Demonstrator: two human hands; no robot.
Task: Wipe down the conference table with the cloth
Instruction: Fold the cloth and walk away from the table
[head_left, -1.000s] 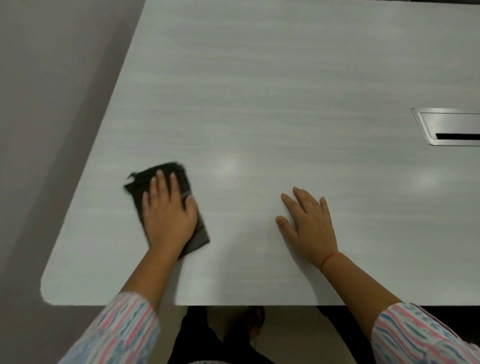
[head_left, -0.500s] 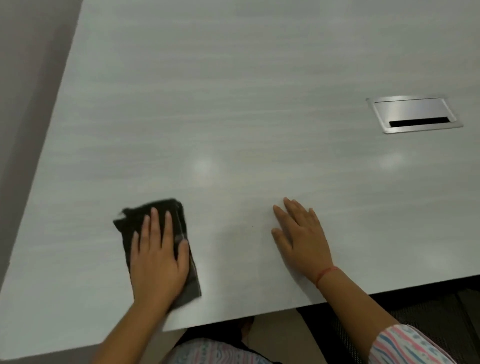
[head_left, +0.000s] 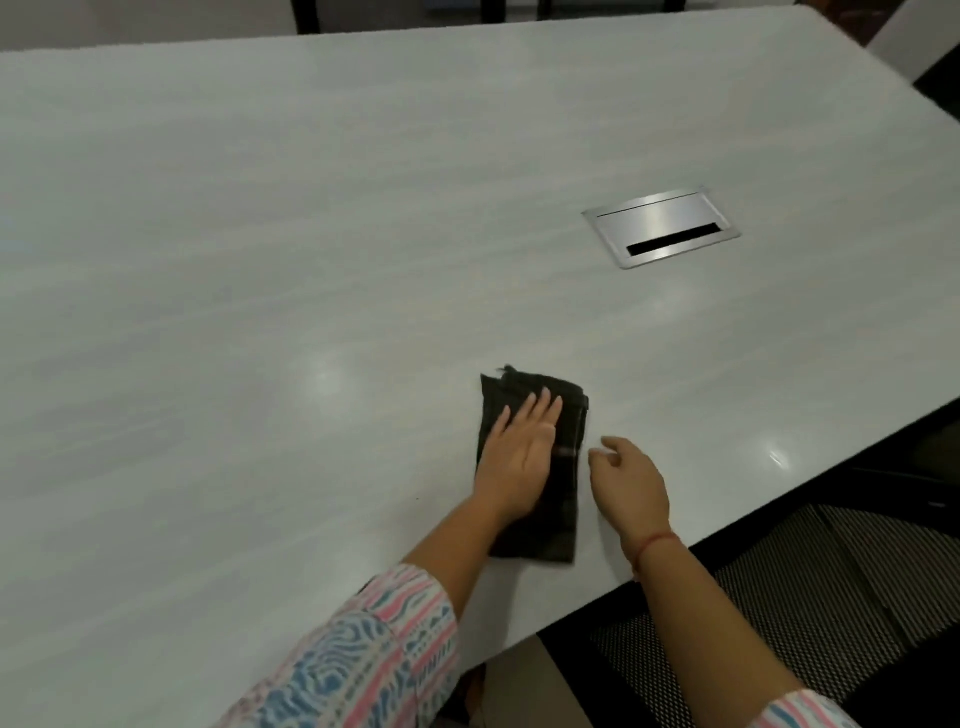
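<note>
A dark folded cloth (head_left: 561, 499) lies flat on the pale wood-grain conference table (head_left: 311, 260), close to its near edge. My left hand (head_left: 519, 452) presses on the cloth with straight fingers, covering its left half. Just right of the cloth, my right hand (head_left: 631, 480) hovers or rests lightly on the table with loosely curled fingers, holding nothing. A red thread circles the right wrist.
A brushed-metal cable hatch (head_left: 661, 227) with a dark slot is set flush in the table, beyond the hands to the right. A black mesh chair (head_left: 810, 597) stands under the table's near right edge. Dark chair backs (head_left: 488, 9) show past the far edge.
The left hand has slid the cloth rightward along the table until it lies beside the right hand. The right hand's fingers went from flat on the table to loosely curled. The view swung left.
</note>
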